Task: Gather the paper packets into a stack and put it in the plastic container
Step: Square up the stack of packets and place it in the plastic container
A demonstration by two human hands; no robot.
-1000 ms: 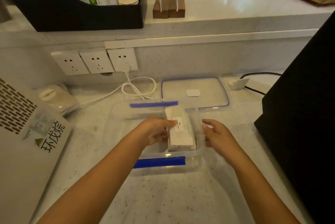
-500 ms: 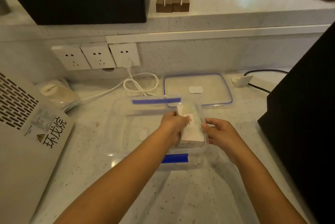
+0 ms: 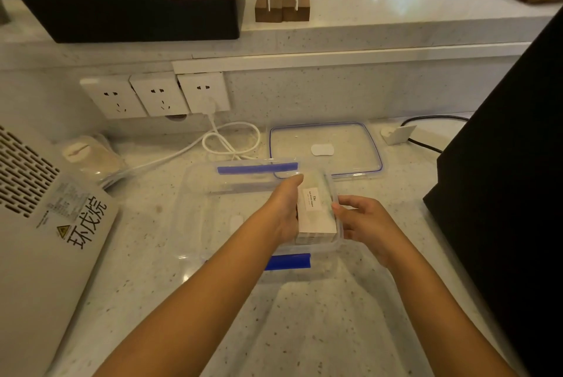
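Note:
A clear plastic container (image 3: 213,193) with blue side clips sits on the speckled counter in front of me. A stack of white paper packets (image 3: 316,215) with a small printed label lies inside it, against the right wall. My left hand (image 3: 286,209) is inside the container, pressed flat against the stack's left side. My right hand (image 3: 362,224) is outside the right wall, fingertips touching the rim beside the stack.
The container's clear lid (image 3: 326,148) with a blue seal lies flat behind it. A white cable (image 3: 228,139) loops from the wall sockets. A grey appliance (image 3: 39,224) stands at left, a black machine (image 3: 511,163) at right. A bagged item (image 3: 88,154) lies far left.
The stack has slid to the container's right wall and settled lower. My left hand followed it right; my right hand moved in to the rim.

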